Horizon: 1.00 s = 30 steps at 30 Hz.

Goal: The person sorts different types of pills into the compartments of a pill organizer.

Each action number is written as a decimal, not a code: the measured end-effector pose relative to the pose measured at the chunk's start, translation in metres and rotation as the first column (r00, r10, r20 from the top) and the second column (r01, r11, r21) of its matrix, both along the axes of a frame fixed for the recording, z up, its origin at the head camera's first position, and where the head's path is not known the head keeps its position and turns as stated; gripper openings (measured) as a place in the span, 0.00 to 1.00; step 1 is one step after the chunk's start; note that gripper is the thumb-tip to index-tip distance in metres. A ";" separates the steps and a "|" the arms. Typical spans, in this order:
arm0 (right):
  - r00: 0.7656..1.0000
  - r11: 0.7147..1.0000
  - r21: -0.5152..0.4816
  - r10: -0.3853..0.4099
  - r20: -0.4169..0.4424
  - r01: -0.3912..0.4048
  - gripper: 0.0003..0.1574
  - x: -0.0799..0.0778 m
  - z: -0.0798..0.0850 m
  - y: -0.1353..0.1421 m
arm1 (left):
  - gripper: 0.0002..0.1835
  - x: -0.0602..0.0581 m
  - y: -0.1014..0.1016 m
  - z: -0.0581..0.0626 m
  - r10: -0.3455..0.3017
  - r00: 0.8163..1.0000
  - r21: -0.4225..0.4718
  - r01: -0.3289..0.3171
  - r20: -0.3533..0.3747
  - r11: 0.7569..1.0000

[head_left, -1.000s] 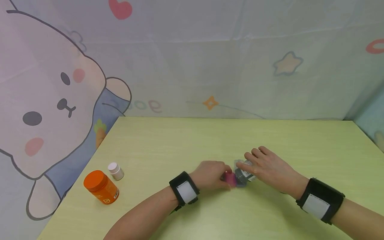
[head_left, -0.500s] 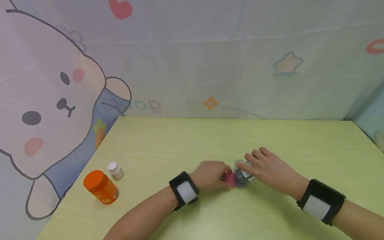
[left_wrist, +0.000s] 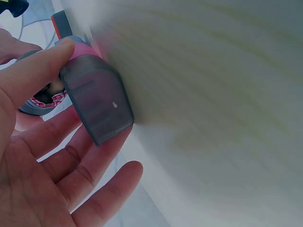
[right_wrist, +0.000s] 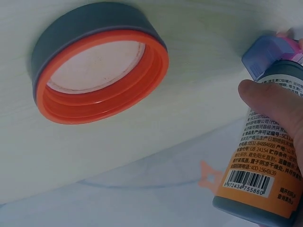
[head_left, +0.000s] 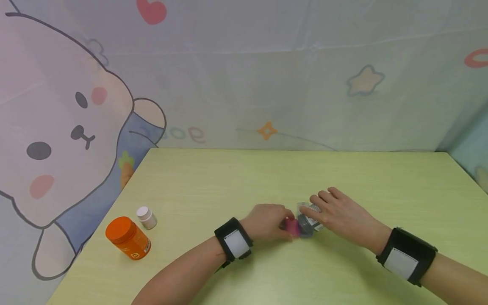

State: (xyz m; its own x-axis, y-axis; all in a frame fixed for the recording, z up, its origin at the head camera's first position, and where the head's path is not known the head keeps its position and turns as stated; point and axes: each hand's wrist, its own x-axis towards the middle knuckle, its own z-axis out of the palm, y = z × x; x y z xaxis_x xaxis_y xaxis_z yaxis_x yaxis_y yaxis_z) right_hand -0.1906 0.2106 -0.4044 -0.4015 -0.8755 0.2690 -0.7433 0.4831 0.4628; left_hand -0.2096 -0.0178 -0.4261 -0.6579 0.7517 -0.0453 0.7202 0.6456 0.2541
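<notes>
My left hand [head_left: 267, 222] grips a small pill box with thumb and fingers, low over the table. The box has a translucent grey compartment [left_wrist: 97, 101], then a pink part [left_wrist: 85, 50] and a bluish one [right_wrist: 266, 54]. My right hand [head_left: 341, 214] holds a dark grey bottle [right_wrist: 258, 156] with a white and orange label and a barcode. The bottle is tipped, its neck end right at the box. Its open mouth [left_wrist: 43, 101] shows in the left wrist view, with something red and white inside. The fingers partly cover both things.
A round cap [right_wrist: 99, 66], dark grey outside and orange inside, lies near my right wrist. At the left of the pale green table [head_left: 228, 178] stand an orange jar [head_left: 128, 238] and a small white bottle [head_left: 146, 217]. A printed cloth [head_left: 244, 84] hangs behind.
Both hands keep their places, box and tipped bottle staying together. The head view shifts only very slightly.
</notes>
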 end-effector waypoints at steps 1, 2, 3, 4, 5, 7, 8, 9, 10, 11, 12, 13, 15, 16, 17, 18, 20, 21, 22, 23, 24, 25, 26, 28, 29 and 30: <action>1.000 1.000 -0.002 0.000 0.000 0.000 0.39 0.000 0.000 0.000 | 0.25 0.000 0.000 0.000 0.001 1.000 0.000 -0.001 0.000 1.000; 1.000 1.000 -0.004 0.000 0.003 0.000 0.39 0.000 0.000 0.000 | 0.25 0.000 0.000 0.000 0.000 1.000 -0.003 0.000 -0.001 1.000; 1.000 1.000 -0.004 0.000 0.003 0.000 0.39 0.000 -0.001 0.000 | 0.25 0.000 0.000 0.000 0.000 1.000 -0.004 0.000 -0.001 1.000; 1.000 1.000 -0.004 0.000 0.005 0.000 0.39 0.000 -0.001 0.000 | 0.26 0.000 0.000 0.000 0.001 1.000 -0.005 -0.001 0.002 1.000; 1.000 1.000 -0.005 0.001 0.008 -0.001 0.39 0.000 -0.001 0.000 | 0.26 0.000 0.000 0.000 0.001 1.000 -0.007 -0.001 0.002 1.000; 1.000 1.000 -0.002 0.002 0.015 -0.002 0.39 0.001 -0.001 0.000 | 0.26 0.000 0.000 0.000 -0.001 1.000 -0.011 0.001 0.002 1.000; 1.000 1.000 -0.001 0.003 0.020 -0.003 0.39 0.001 -0.001 0.000 | 0.26 0.000 0.000 0.000 -0.002 1.000 -0.011 0.002 0.002 1.000; 1.000 1.000 0.000 0.003 0.024 -0.003 0.39 0.001 -0.001 0.000 | 0.26 0.000 0.000 0.000 -0.002 1.000 -0.011 0.002 0.001 1.000; 1.000 1.000 0.003 0.001 0.027 -0.001 0.40 0.001 -0.001 0.000 | 0.26 0.000 0.000 -0.001 -0.003 1.000 -0.010 0.003 -0.001 1.000; 1.000 1.000 0.005 -0.003 0.031 0.003 0.40 0.001 -0.001 0.000 | 0.26 0.000 0.000 0.000 -0.004 1.000 -0.010 0.004 -0.005 1.000; 0.999 1.000 0.007 -0.006 0.034 0.006 0.40 0.001 -0.001 0.001 | 0.25 0.000 0.000 0.000 -0.005 1.000 -0.010 0.005 -0.008 1.000; 0.999 1.000 0.008 -0.011 0.038 0.010 0.40 0.001 0.000 0.001 | 0.25 0.000 0.000 0.000 -0.006 1.000 -0.009 0.006 -0.009 1.000; 0.999 1.000 0.009 -0.018 0.040 0.018 0.41 0.001 0.000 0.001 | 0.25 0.000 -0.001 0.000 -0.006 1.000 -0.007 0.006 -0.013 1.000; 0.999 1.000 0.008 -0.018 0.041 0.018 0.41 0.001 0.000 0.001 | 0.25 0.000 -0.001 0.000 -0.006 1.000 -0.006 0.006 -0.015 1.000; 0.999 1.000 0.005 -0.017 0.042 0.017 0.41 0.001 0.000 0.002 | 0.25 0.001 -0.001 0.000 -0.006 1.000 -0.007 0.006 -0.016 1.000; 0.999 1.000 0.003 -0.014 0.041 0.014 0.41 0.001 0.000 0.002 | 0.25 0.000 -0.001 0.000 -0.006 1.000 -0.010 0.006 -0.017 1.000; 0.999 1.000 -0.005 -0.004 0.038 0.004 0.41 0.000 0.000 0.002 | 0.25 0.000 -0.001 0.000 -0.005 1.000 -0.011 0.005 -0.017 1.000; 0.999 1.000 -0.009 0.002 0.035 -0.001 0.41 0.001 0.000 0.002 | 0.25 0.000 -0.001 0.000 -0.005 1.000 -0.012 0.005 -0.018 1.000; 0.999 1.000 -0.013 0.006 0.032 -0.006 0.41 0.001 0.000 0.002 | 0.25 0.000 -0.001 0.000 -0.005 1.000 -0.013 0.005 -0.018 1.000; 1.000 1.000 -0.013 0.007 0.029 -0.007 0.41 0.001 0.000 0.002 | 0.26 0.000 -0.001 0.000 -0.006 1.000 -0.014 0.006 -0.017 1.000; 1.000 1.000 -0.014 0.009 0.027 -0.009 0.42 0.001 0.000 0.002 | 0.26 0.000 -0.001 0.000 -0.005 1.000 -0.014 0.005 -0.017 1.000; 1.000 1.000 -0.014 0.010 0.026 -0.009 0.42 0.001 0.000 0.002 | 0.26 0.000 -0.001 0.001 -0.006 1.000 -0.013 0.006 -0.018 1.000; 1.000 1.000 -0.012 0.009 0.023 -0.009 0.42 0.001 0.000 0.001 | 0.26 0.000 -0.001 0.001 -0.006 1.000 -0.014 0.006 -0.017 1.000; 1.000 1.000 -0.007 0.007 0.020 -0.007 0.42 0.002 0.001 0.002 | 0.26 0.001 0.000 0.002 -0.005 1.000 -0.015 0.005 -0.013 1.000; 1.000 1.000 -0.006 0.008 0.021 -0.007 0.42 0.002 0.001 0.002 | 0.26 0.001 0.000 0.002 -0.005 1.000 -0.015 0.004 -0.012 1.000; 1.000 1.000 -0.008 0.009 0.023 -0.009 0.42 0.002 0.001 0.002 | 0.26 0.001 0.000 0.002 -0.005 1.000 -0.017 0.005 -0.011 1.000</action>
